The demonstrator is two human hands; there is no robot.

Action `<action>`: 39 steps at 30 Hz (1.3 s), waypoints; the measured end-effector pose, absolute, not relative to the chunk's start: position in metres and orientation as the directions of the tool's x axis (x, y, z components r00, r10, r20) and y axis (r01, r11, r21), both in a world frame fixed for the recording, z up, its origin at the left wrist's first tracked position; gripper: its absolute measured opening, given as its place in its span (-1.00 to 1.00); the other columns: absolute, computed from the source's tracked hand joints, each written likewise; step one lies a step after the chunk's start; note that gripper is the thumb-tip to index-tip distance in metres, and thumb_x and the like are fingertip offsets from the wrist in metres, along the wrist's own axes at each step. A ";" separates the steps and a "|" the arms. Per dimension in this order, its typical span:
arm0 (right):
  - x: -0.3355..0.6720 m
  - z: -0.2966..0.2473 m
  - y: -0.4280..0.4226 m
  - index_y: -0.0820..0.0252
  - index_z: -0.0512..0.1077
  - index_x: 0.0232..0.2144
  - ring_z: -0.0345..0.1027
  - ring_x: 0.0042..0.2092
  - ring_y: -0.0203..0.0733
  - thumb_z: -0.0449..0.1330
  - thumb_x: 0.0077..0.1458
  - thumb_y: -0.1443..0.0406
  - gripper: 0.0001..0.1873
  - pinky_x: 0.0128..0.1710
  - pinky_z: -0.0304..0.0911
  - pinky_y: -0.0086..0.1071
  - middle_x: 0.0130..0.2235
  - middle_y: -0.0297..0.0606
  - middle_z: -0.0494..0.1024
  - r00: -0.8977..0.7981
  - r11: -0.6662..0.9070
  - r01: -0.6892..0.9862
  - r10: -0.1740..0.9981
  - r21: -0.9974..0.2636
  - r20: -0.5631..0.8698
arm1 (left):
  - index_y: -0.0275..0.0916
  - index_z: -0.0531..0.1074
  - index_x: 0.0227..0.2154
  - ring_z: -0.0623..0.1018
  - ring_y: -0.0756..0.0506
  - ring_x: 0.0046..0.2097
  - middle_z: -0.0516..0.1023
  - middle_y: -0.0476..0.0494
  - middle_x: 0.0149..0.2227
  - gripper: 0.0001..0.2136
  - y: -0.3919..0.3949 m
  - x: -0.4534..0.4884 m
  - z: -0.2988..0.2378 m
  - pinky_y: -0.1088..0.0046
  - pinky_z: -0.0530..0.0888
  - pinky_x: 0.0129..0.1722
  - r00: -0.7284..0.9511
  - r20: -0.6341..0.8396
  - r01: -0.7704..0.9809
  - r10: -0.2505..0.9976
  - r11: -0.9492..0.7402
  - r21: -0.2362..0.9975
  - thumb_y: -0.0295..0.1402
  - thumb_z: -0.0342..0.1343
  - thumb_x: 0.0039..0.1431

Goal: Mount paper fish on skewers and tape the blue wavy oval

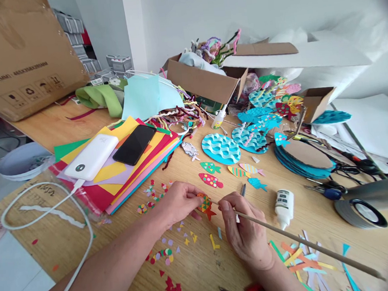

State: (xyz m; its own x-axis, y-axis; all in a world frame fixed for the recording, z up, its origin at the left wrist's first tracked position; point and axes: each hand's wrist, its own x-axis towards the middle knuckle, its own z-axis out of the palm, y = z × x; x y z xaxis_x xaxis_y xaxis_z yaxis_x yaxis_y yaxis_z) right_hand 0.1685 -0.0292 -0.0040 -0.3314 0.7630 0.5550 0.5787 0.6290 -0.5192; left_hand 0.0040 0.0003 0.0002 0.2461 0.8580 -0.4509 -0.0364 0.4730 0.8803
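left hand (pixel 183 204) is pinching the orange paper fish (pixel 205 203) over the table (pixel 206 268); right hand (pixel 244 225) is gripping a thin stick (pixel 302 241), tip pointing toward it. red dotted fish (pixel 210 180) is lying nearby.

A triangle-patterned orange paper fish (pixel 205 202) — held tail toward the person — sits beside a long, slanting stick (pixel 292 236).

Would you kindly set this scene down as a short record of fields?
Left hand: holds an orange paper fish with green and yellow patches
Right hand: grips a long thin stick, its tip close to that fish
Black phone: on the colored paper stack, beside a white power bank
White bottle: right of the right hand
Paper strips: several colors, loosely piled
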 end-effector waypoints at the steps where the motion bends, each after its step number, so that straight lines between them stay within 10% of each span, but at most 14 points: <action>1: 0.168 -0.004 -0.029 0.17 0.22 -0.36 0.19 -0.47 -0.35 0.01 0.17 0.48 -0.86 -0.47 0.10 -0.46 -0.47 -0.36 0.33 -0.331 0.627 0.581 0.764 -0.519 0.553 | -0.39 0.51 -0.44 0.42 0.06 -0.63 0.39 0.09 -0.67 -0.91 0.000 0.004 0.000 0.52 0.48 -0.57 0.244 -0.451 -0.034 0.858 0.473 0.881 -0.56 0.10 0.02; 30: 0.162 0.003 -0.033 0.20 0.30 -0.31 0.26 -0.45 -0.33 0.03 0.16 0.47 -0.89 -0.47 0.14 -0.44 -0.44 -0.32 0.37 -0.354 0.638 0.536 0.764 -0.553 0.539 | -0.35 0.49 -0.52 0.48 0.04 -0.55 0.54 -0.03 -0.56 -0.92 0.000 0.003 0.003 0.54 0.46 -0.55 0.285 -0.443 -0.028 0.850 0.469 0.883 -0.55 0.11 -0.12; 39: 0.165 0.000 -0.030 0.17 0.37 -0.25 0.29 -0.49 -0.31 -0.10 0.30 0.23 -0.73 -0.47 0.21 -0.41 -0.51 -0.36 0.40 0.097 0.353 0.267 0.916 -0.897 0.389 | -0.33 0.50 -0.54 0.41 0.04 -0.53 0.51 -0.07 -0.53 -0.87 0.000 -0.001 0.000 0.55 0.36 -0.58 0.198 -0.367 -0.140 0.909 0.397 0.907 -0.39 0.24 -0.22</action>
State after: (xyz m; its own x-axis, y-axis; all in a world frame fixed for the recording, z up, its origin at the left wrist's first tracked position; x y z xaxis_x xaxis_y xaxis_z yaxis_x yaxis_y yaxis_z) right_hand 0.1648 -0.0303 -0.0002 0.0972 0.9159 0.3894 0.2670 0.3529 -0.8968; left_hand -0.0012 0.0000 -0.0003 0.1983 0.9088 -0.3670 -0.1397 0.3968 0.9072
